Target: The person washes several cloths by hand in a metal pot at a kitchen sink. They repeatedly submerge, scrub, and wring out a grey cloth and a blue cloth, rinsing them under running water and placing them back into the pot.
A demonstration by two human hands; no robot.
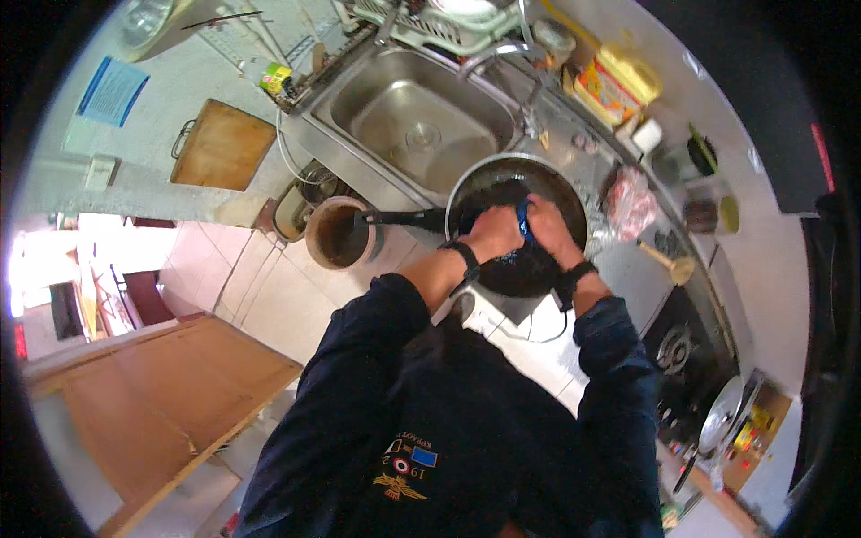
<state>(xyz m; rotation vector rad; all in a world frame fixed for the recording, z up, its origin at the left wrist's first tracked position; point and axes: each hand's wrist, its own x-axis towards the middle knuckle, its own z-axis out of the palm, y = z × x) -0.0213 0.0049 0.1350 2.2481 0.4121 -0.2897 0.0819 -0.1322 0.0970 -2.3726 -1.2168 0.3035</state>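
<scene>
A large dark wok with a pale metal rim stands at the counter's edge by the sink, its black handle pointing left. My left hand and my right hand meet above its middle. Both are closed around a crumpled blue item. Most of that item is hidden by my fingers, so its material is unclear. Below the hands the inside of the wok looks dark, with small bright glints.
Beyond the wok lies a steel sink with a curved faucet. A bucket stands on the floor under the handle. Right of the wok are a bag of pinkish food, a wooden ladle and a gas stove.
</scene>
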